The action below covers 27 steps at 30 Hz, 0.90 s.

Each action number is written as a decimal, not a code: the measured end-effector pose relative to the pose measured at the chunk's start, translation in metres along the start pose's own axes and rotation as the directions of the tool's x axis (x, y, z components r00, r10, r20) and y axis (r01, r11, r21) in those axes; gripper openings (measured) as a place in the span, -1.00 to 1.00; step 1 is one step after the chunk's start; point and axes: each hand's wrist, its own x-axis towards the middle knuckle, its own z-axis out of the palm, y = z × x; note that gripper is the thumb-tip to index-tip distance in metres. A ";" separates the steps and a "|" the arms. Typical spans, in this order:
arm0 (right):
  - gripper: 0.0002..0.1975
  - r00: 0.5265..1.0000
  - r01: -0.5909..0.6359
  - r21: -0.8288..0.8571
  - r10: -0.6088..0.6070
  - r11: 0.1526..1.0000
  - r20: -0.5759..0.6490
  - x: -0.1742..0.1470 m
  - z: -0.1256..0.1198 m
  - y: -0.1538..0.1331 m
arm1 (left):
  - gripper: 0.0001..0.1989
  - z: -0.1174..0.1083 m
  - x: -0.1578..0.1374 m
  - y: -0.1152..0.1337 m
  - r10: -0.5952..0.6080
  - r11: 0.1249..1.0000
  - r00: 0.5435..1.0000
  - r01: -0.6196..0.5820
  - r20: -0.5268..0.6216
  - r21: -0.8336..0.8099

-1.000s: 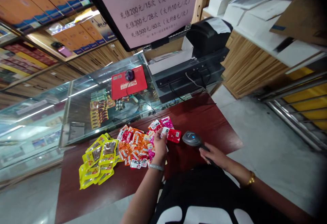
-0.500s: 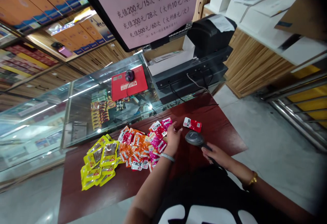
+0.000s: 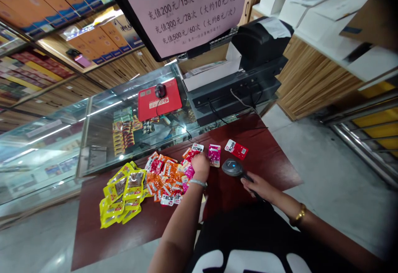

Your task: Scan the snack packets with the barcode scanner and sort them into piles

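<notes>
Dark-grey handheld scanner (image 3: 233, 167) sits clasped in the right grip (image 3: 258, 186) near a flat red-and-white packet (image 3: 239, 150) on the reddish-brown surface (image 3: 270, 154); whether the left grip (image 3: 200, 167), at the shiny pink-and-orange packet pile (image 3: 169, 172), holds anything, I can't tell.

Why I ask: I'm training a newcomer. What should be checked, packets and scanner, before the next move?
1. Right hand holds the scanner: ok.
2. Red packet at the right lies apart from the other packets: ok.
3. Left hand gripping a packet: cannot tell, fingertips hidden.
4. Orange packets spread singly: not ok, they overlap.
5. Yellow packets grouped toward the left of the tabletop: ok.
</notes>
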 end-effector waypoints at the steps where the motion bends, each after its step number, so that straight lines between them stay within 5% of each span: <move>1: -0.44 1.000 -0.002 -0.004 0.002 1.000 -0.003 0.000 0.000 0.001 | -0.74 -0.001 -0.001 0.000 -0.015 0.999 0.999 0.016 0.033 -0.049; 11: -0.39 1.000 0.008 -0.002 -0.008 1.000 -0.026 -0.006 0.005 0.007 | -0.87 0.011 -0.010 0.012 -0.115 0.873 0.993 0.097 -0.010 -0.477; 15: -0.38 0.999 -0.002 -0.008 0.002 1.000 -0.043 -0.010 0.007 0.003 | -0.83 0.012 -0.011 0.021 0.047 0.743 0.999 -0.019 0.024 -0.669; 18: -0.38 0.998 -0.011 -0.013 0.010 1.000 -0.054 -0.009 0.009 0.002 | -0.72 0.001 -0.012 0.010 0.006 0.868 0.994 -0.058 -0.106 -0.493; 21: -0.39 0.999 -0.019 -0.018 0.018 1.000 -0.040 -0.006 0.013 0.004 | -0.49 -0.014 -0.011 -0.015 -0.169 0.972 0.949 0.115 -0.266 -0.205; 27: -0.41 1.000 0.003 -0.040 -0.002 0.999 0.004 -0.004 0.019 0.011 | -0.51 -0.025 0.004 -0.049 -0.191 0.981 0.954 0.195 -0.231 -0.005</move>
